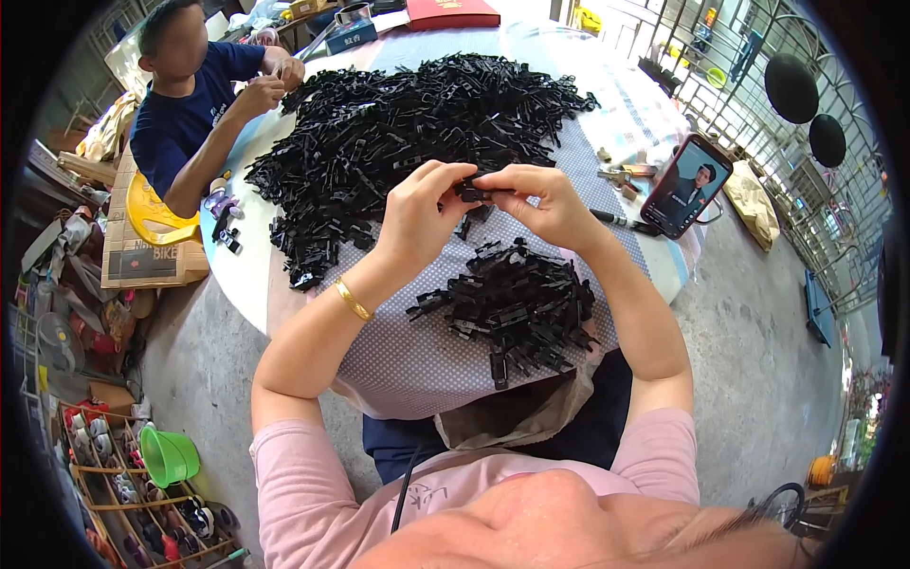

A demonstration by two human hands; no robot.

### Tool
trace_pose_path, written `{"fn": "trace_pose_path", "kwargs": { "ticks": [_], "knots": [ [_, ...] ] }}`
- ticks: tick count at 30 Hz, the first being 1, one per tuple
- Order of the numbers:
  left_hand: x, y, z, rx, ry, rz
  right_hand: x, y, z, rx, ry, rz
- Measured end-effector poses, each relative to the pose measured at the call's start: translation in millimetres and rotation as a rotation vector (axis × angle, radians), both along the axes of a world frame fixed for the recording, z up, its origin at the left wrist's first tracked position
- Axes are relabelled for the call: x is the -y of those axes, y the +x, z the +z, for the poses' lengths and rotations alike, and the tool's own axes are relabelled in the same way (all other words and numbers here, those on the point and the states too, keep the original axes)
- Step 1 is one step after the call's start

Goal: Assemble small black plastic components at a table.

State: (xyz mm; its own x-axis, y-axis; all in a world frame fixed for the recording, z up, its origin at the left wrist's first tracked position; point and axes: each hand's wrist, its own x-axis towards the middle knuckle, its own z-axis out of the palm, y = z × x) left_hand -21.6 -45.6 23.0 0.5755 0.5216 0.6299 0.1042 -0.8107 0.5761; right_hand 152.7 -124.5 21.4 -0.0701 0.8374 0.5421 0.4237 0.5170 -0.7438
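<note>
My left hand [423, 206] and my right hand [544, 201] meet over the round table, fingertips pinching a small black plastic part [472, 193] from both sides. The fingers cover much of it, so its exact kind does not show. Just beyond my hands spreads a large heap of similar black plastic parts [398, 119], some lying loose toward its near left end. Below my hands, by the near table edge, sits a smaller pile of black parts [517, 308]. A gold bracelet [354, 300] circles my left wrist.
A person in a dark blue shirt [194, 119] sits at the far left, hands at the heap. On the right stand a phone [686, 185] showing a video and a black pen-like tool [621, 220]. A red box [453, 13] lies at the back. A brown cloth bag [517, 417] hangs over my lap.
</note>
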Motion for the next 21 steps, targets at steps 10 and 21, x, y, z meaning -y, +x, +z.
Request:
{"fn": "trace_pose_path", "kwargs": {
  "ticks": [10,21],
  "knots": [
    [-4,4,-8,0.113,-0.583,-0.182,-1,-3,-3,0.205,0.178,-0.175],
    [-3,6,-8,0.233,-0.713,-0.152,2,-11,-5,0.180,0.163,-0.251]
  ]
}}
